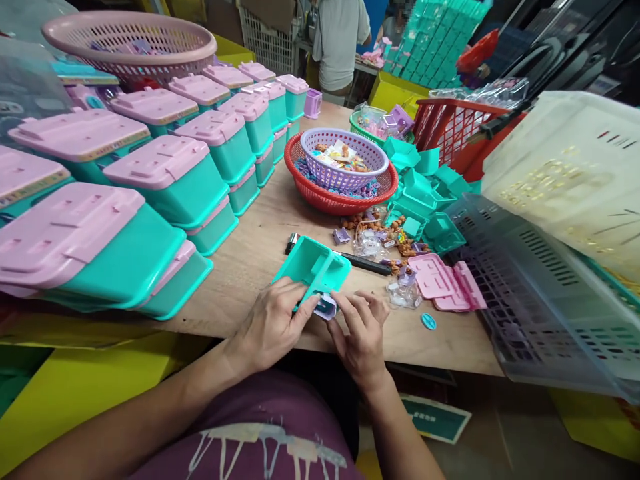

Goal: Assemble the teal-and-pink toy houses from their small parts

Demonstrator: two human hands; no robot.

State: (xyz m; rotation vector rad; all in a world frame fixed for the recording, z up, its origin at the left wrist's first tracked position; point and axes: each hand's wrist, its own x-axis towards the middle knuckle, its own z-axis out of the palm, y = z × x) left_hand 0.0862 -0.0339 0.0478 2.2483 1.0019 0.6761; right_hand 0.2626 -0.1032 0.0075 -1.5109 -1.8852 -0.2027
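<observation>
Just below frame centre, clamping a teal tray in the left hand, pinching a small pale piece in the right hand; probably light, stiff, best gripped by rims.

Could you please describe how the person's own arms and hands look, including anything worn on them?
The left hand and right hand are both bare, without gloves; I see no ring, watch or bracelet. The forearms show no sleeves; the upper arms are out of view. Below, a dark purple shirt carries a pale print.
</observation>
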